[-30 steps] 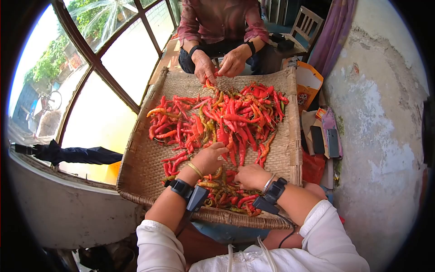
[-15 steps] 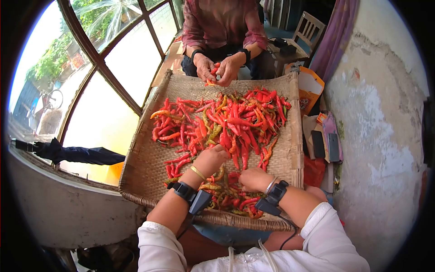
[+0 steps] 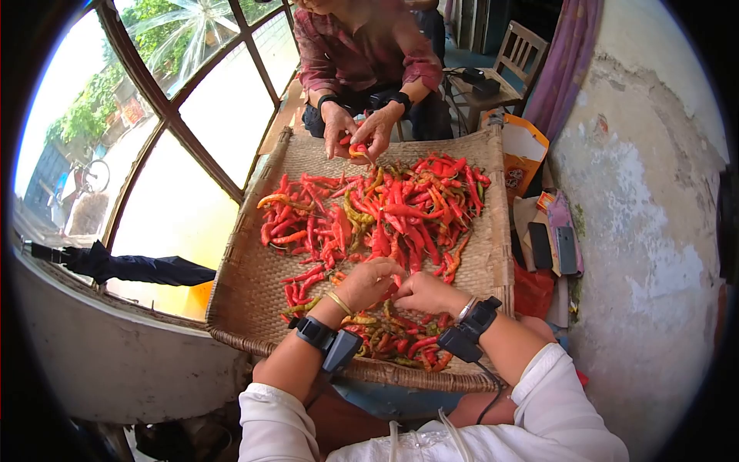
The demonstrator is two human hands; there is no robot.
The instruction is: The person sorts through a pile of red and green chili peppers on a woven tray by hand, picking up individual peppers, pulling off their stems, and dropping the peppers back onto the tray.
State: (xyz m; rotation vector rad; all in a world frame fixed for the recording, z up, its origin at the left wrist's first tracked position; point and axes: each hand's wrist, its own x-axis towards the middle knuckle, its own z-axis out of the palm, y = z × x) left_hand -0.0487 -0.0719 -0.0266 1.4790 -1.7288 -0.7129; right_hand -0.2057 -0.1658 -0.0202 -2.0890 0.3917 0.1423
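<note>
My left hand point(image 3: 372, 283) is closed on a red chili pepper point(image 3: 397, 280), only partly visible between my hands. My right hand point(image 3: 428, 294) is closed too, its fingertips pinching at the same pepper beside the left fingers. Both hands are just above a woven tray point(image 3: 254, 266). Beyond them lies a large heap of red chili peppers point(image 3: 416, 208), with some orange and green ones. Below my wrists is a smaller pile of chili peppers point(image 3: 400, 339), some greenish and shrivelled, partly covered by my hands.
Across the tray, another person's hands point(image 3: 358, 137) hold several red and orange peppers. A folded dark umbrella point(image 3: 154, 266) lies by the window at left. Phones point(image 3: 567, 248), an orange box point(image 3: 525, 154) and a wooden chair point(image 3: 519, 58) are on the right, near the wall.
My left hand has drawn back from the large heap and met my right hand, which moved slightly up and left. The other person has leaned left, hands slightly lower.
</note>
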